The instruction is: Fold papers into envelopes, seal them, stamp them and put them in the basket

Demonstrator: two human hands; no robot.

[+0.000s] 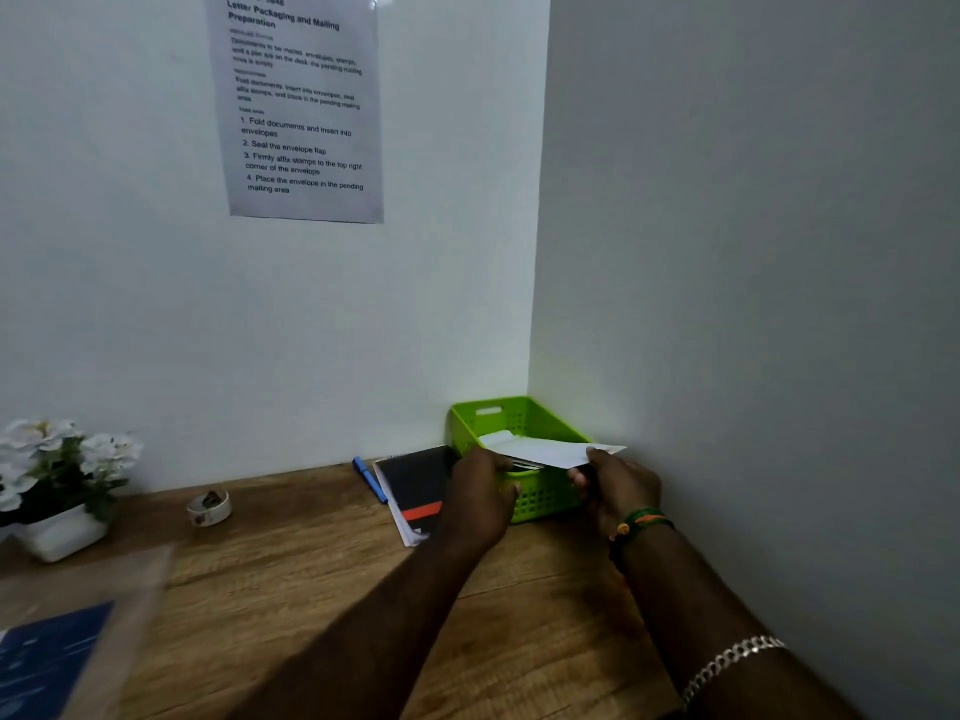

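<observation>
White paper envelope (545,451), flat and long, sits across the top of the lime-green perforated plastic basket (540,498) in the corner, and I have it held at both ends. My left hand (480,493) curls over its left end at the basket's near rim; my right hand (615,485) pinches the right end, whose corner juts past the basket toward the side wall. I can't tell whether it carries a stamp, as that face is too small to read.

My worry is the overhang: if I let go now, the envelope could bridge the rims, or tip off the right side into the gap by the wall. I'd judge it needs angling down into the basket first. Something pale already lies inside, which may keep it from settling flat.

Just left of the basket lies a black notebook with a red stripe (418,491), with a blue pen (370,479) beside it; a careless left-hand withdrawal could knock either along the wooden bench (291,574). Further left stand a small tape roll (209,507) and a white-flowered potted plant (62,480).
</observation>
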